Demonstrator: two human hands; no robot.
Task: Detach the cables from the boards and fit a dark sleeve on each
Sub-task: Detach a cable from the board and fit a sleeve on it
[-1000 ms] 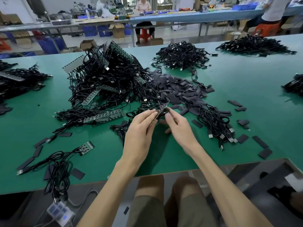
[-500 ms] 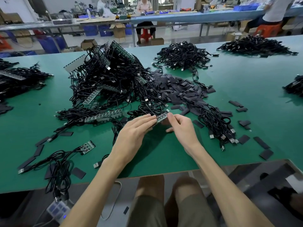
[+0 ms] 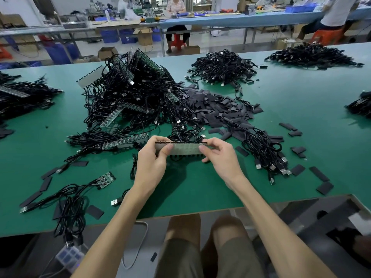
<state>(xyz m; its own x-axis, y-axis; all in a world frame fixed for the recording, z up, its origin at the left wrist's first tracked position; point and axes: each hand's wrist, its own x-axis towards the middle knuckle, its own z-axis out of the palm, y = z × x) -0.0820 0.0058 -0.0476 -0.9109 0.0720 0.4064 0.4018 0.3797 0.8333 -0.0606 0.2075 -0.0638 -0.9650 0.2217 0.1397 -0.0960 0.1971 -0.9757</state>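
A long narrow circuit board (image 3: 183, 148) is held level above the green table, its pale back toward me, with black cables (image 3: 181, 135) rising from its far edge. My left hand (image 3: 153, 163) pinches the board's left end between thumb and fingers. My right hand (image 3: 220, 157) pinches its right end the same way. Behind it lies a big tangle of boards and cables (image 3: 132, 97). A heap of dark flat sleeves (image 3: 216, 109) spreads to the right of that tangle.
A short board with cables (image 3: 105, 178) lies front left, another long board (image 3: 124, 142) left of my hands. Loose USB cables (image 3: 267, 155) and scattered sleeves lie right. Cable piles (image 3: 222, 67) sit farther back. The table's front edge (image 3: 180, 214) is near my knees.
The board has been lifted clear of the cable tangle and turned level, broadside to me. My hands have moved apart to its two ends.
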